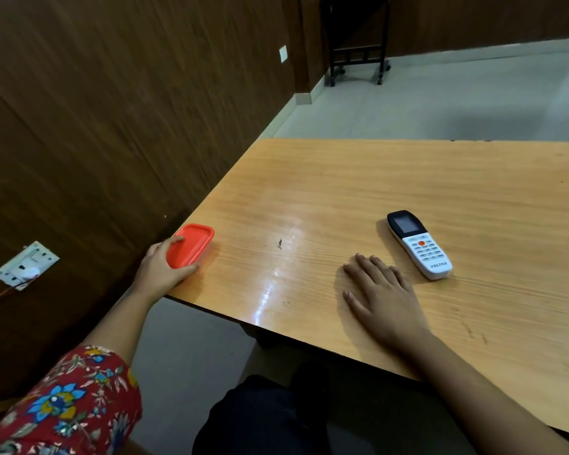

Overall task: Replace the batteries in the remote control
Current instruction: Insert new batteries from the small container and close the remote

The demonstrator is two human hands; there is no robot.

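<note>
across the wooden table (pixel 358 178), which fills the right half of our view and runs up against the dark panelled wall (pixel 112 110), we have very little laid out. going down in size: our right hand (pixel 380 295) lies flat, palm down, fingers spread and holding nothing. our left hand (pixel 160 266) sits at the table's near left corner, fingers curled round the end of a red lidded box (pixel 191 245), gripping it while the box rests on the wood. the remote control (pixel 419 244) lies face up, buttons and screen showing, just beyond and to the right of our right hand, close to the fingertips but apart from them. smallest of all, a tiny dark speck (pixel 279 243) sits between the box and the remote; we cannot tell what it is.

the relation that matters is this: the remote's long axis runs diagonally, its dark screen end pointing away and left, its white lower end toward us and right. that white end is the part nearest our right hand, slightly forward and to the right of the fingers. the left hand is well apart from it, across the table.

so we judge the right hand should take the remote, reaching a short way forward and right and closing across its narrow width. it must then be turned over, since the battery cover is presumably on the hidden back. we see no batteries; perhaps they are in the box.
</note>
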